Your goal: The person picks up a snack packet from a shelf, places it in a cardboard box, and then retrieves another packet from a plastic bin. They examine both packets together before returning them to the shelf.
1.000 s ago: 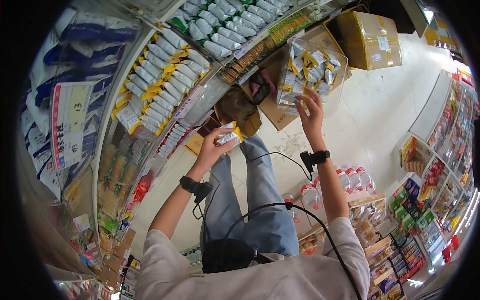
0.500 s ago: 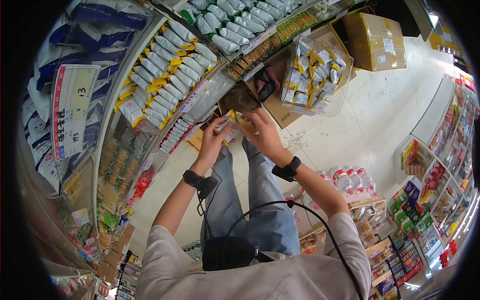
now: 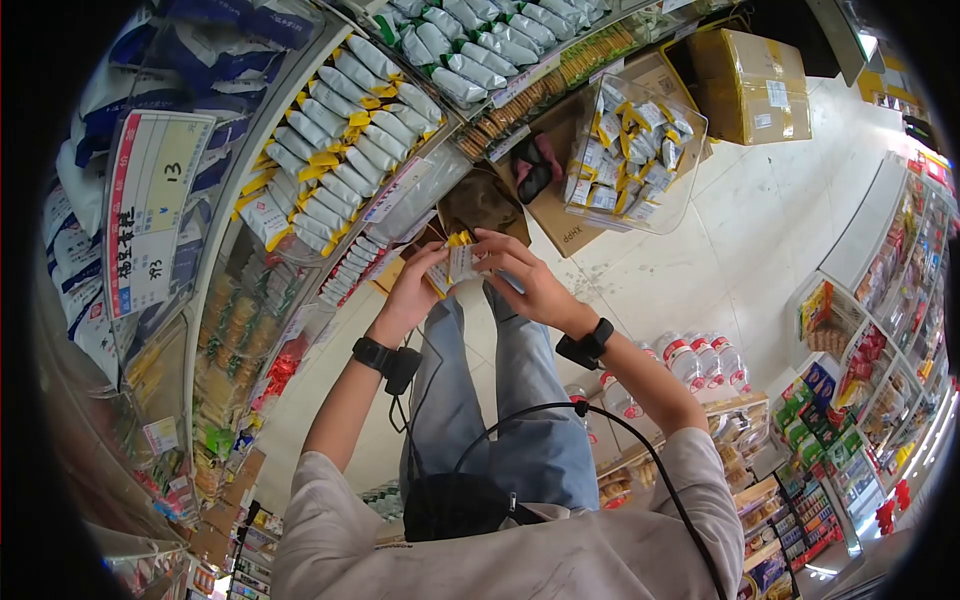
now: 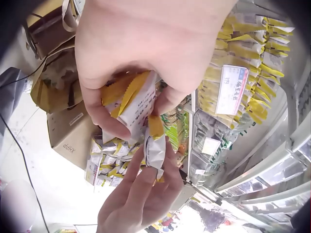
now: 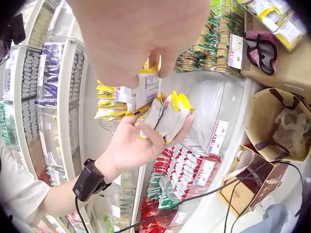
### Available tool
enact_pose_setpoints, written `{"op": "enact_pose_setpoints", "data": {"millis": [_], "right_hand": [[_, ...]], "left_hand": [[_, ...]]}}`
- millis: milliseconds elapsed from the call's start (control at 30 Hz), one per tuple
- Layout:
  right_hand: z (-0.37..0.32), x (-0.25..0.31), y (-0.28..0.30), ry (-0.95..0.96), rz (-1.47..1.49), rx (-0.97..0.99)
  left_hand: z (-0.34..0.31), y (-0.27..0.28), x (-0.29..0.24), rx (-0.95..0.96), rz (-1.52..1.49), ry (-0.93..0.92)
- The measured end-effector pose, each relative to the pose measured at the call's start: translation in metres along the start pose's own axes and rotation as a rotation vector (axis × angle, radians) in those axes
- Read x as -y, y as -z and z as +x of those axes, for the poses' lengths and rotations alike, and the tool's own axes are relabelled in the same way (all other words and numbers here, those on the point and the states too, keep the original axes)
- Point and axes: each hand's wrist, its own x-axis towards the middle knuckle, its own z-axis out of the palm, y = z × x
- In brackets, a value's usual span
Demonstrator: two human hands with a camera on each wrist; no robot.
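In front of the knees, my left hand (image 3: 408, 292) grips a couple of white-and-yellow snack packets (image 5: 171, 118), their yellow ends showing between thumb and fingers. My right hand (image 3: 540, 293) has come up close beside it. Between its thumb and fingertips it pinches another such packet (image 4: 155, 149), next to those in the left hand. The right wrist view shows that pinched packet just above the left hand's packets, with part of it covered by the right fingers.
A clear plastic bin (image 3: 688, 190) of similar packets stands on a carton at the front right. Shelves of yellow-ended packets (image 3: 345, 150) line the left. A taped cardboard box (image 3: 750, 85) is farther back. Paper bags (image 5: 272, 119) stand below the hands, and a cable (image 5: 204, 194) runs nearby.
My right hand has come from the plastic bin's near edge to beside the left hand, and now pinches a packet. The left hand still holds packets, slightly lower in front of the knees.
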Motion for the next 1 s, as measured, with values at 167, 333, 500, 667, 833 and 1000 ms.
{"op": "enact_pose_setpoints", "data": {"millis": [167,333,500,667,833,1000], "right_hand": [[0.001,-0.004,-0.001,-0.003,0.066,0.044],[0.006,0.004,-0.004,0.004,0.129,0.113],[0.007,-0.001,-0.01,0.026,0.146,0.135],[0.002,-0.005,-0.008,-0.057,0.208,0.094],[-0.001,-0.015,0.022,-0.215,0.119,-0.226],[-0.027,-0.142,0.107,-0.369,-0.47,-0.932]], "left_hand": [[-0.001,0.005,0.005,-0.003,-0.045,0.069],[-0.002,0.009,0.004,0.024,-0.068,0.136],[-0.002,0.008,0.009,0.075,-0.008,0.143],[0.0,-0.002,0.012,0.055,0.046,0.091],[0.007,-0.009,0.015,-0.044,0.075,0.023],[0.004,-0.009,0.015,-0.079,0.165,-0.034]]}}
